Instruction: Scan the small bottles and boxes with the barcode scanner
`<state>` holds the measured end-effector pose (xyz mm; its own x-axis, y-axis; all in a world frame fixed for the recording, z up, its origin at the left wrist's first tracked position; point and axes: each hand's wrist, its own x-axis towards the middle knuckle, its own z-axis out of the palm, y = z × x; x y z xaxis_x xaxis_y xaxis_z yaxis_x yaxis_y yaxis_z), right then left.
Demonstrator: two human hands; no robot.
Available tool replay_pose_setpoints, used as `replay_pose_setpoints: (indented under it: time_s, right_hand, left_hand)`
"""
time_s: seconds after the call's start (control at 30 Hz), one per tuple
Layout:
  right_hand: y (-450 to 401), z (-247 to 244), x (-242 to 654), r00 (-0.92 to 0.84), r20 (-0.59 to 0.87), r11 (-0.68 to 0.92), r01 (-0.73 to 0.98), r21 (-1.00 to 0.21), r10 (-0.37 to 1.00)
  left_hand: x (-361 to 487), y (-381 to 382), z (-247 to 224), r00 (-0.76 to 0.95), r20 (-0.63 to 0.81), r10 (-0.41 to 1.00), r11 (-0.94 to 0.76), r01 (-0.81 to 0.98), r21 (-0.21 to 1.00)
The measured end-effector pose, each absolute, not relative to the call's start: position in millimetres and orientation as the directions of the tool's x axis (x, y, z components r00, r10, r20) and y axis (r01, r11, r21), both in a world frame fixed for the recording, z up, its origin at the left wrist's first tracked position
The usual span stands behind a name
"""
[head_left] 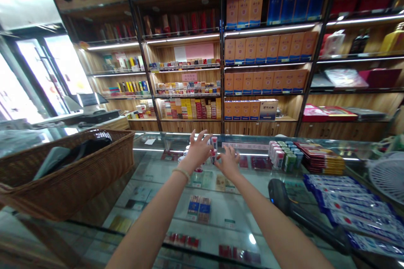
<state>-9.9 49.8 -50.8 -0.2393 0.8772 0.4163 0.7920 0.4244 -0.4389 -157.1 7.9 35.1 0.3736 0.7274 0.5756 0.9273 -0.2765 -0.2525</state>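
Glass counter: your left hand fans its fingers, your right hand curls, both beside small tubes; can't tell if either grips.

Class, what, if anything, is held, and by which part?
Left hand and right hand are at a small container; whether either grips it cannot be told.

The glass counter top in front of you is smooth and shiny. The long brown basket on your left looks woven and rough. The tall back shelves look like wood with stripy lines. The black handheld scanner looks like smooth plastic. The flat blue-and-white packets look like thin, shiny, crinkly plastic.
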Motion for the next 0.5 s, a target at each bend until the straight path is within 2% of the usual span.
replay_pose_setpoints:
  time_s: [0.3, 0.5]
  right_hand:
    - [70, -54, -22, -0.181, 0.427, 0.383, 0.805, -0.453, 0.886]
    - [91, -60, -32, -0.147, 0.455, 0.372, 0.808, -0.456, 0.878]
  left_hand:
    - [-162, 24, 43, 0.389, 0.469, 0.793, -0.246, 0.908, -0.339]
    - [-166, 43, 44, 0.381, 0.461, 0.801, -0.257, 0.915, -0.311]
